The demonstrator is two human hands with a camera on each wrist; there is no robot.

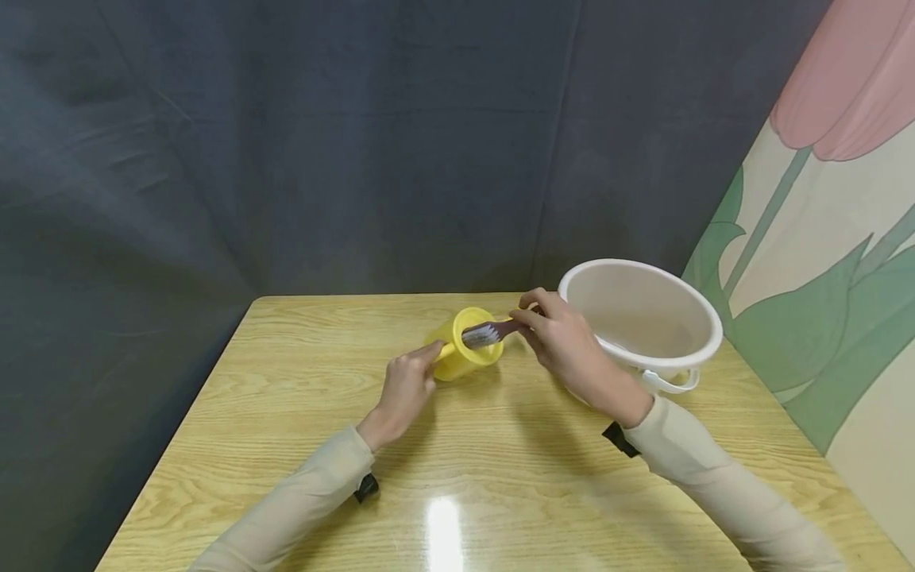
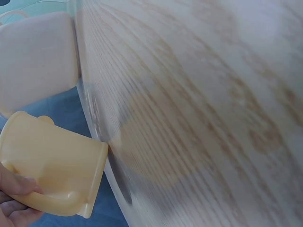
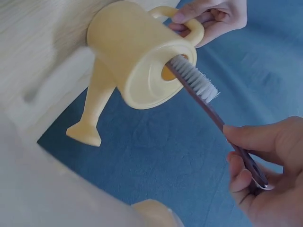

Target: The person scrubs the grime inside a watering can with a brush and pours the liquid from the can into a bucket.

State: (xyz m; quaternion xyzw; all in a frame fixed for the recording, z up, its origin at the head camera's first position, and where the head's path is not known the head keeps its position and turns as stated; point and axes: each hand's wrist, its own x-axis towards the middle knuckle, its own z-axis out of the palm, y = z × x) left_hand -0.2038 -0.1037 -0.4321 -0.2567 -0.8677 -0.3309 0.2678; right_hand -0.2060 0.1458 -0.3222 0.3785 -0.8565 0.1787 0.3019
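A yellow watering can point(image 1: 457, 361) is tilted over the table, its round opening turned toward the right hand. My left hand point(image 1: 407, 391) grips its handle, and in the left wrist view the fingers curl round that handle point(image 2: 59, 203). The spout point(image 3: 93, 106) shows in the right wrist view. My right hand point(image 1: 568, 345) pinches the dark handle of a brush point(image 3: 208, 109) between thumb and fingers. The tip of the white-bristled head lies in the can's opening; the rest of the bristles are outside.
A white bucket point(image 1: 620, 349) with a handle stands at the right, close beside my right hand. The wooden table point(image 1: 300, 349) ends at a dark curtain point(image 1: 322, 159) behind, and a wall painted with flowers point(image 1: 808, 318) rises at the right.
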